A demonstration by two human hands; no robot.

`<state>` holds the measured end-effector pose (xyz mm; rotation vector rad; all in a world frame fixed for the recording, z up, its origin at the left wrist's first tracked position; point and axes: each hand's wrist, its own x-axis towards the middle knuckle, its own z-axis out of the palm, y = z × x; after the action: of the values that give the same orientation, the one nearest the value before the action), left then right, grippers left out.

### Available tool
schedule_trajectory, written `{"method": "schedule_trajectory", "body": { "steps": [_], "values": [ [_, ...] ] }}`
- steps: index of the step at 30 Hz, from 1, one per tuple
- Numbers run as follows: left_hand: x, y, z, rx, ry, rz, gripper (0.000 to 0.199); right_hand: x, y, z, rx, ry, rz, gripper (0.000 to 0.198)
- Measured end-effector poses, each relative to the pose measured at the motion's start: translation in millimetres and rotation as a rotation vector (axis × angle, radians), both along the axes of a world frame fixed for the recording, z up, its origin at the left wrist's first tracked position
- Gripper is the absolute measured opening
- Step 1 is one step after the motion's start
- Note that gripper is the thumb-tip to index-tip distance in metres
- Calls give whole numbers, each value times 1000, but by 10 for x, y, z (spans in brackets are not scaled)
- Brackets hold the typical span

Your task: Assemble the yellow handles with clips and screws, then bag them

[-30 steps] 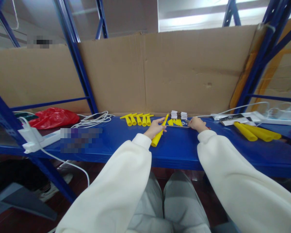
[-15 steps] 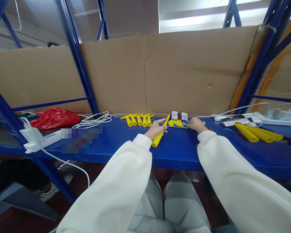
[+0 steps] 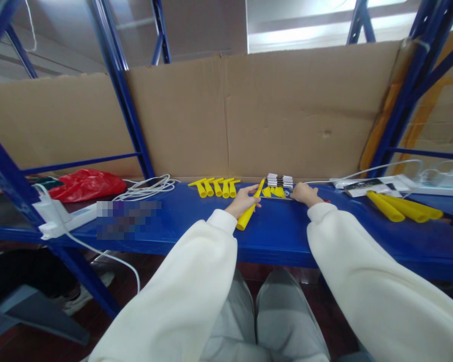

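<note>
My left hand [image 3: 245, 201] is closed around a yellow tapered tube [image 3: 246, 218], its wide open end toward me and its narrow tip pointing away. To the right, my right hand [image 3: 305, 194] reaches down with its fingers curled together beside some small metallic pieces [image 3: 287, 192]; whatever is between the fingertips is hidden. Small flat yellow pieces [image 3: 277, 191] lie between my two hands. Just behind them are stacked small white bundles with dark bands [image 3: 280, 180]. Left of my left hand, several yellow tubes with crosspieces [image 3: 218, 188] stand in a row.
More yellow tapered tubes [image 3: 398, 207] rest on the blue shelf [image 3: 196, 226] at the right, by a white power strip [image 3: 441, 185]. A red plastic bag [image 3: 88, 184], a coiled white cable [image 3: 151, 188] and another power strip [image 3: 77, 215] are at the left. Cardboard [image 3: 279, 115] walls the back.
The view has shifted very slightly. Both hands keep their places, the left one still on the yellow tube and the right one by the small metallic pieces.
</note>
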<state>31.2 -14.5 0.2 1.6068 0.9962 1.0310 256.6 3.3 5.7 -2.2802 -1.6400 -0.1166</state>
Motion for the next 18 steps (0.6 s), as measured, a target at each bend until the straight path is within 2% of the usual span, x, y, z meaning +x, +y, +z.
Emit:
{"method": "schedule_trajectory", "body": {
  "steps": [3, 5, 11, 15, 18],
  "values": [
    [2, -4, 8, -21, -34, 0, 67, -19, -13, 22, -10, 40, -10, 23],
    [-2, -9, 23, -55, -84, -10, 68, -41, -16, 34, 55, 97, 46, 20],
    [-46, 9, 76, -252, -260, -114, 74, -142, 24, 17, 325, 464, 447, 12],
    [-64, 33, 67, -294, -325, -201, 72, -264, 5, -11, 394, 600, 668, 19],
    [-64, 45, 53, -297, -314, -270, 70, -344, -19, -33, 408, 641, 771, 23]
  ]
}}
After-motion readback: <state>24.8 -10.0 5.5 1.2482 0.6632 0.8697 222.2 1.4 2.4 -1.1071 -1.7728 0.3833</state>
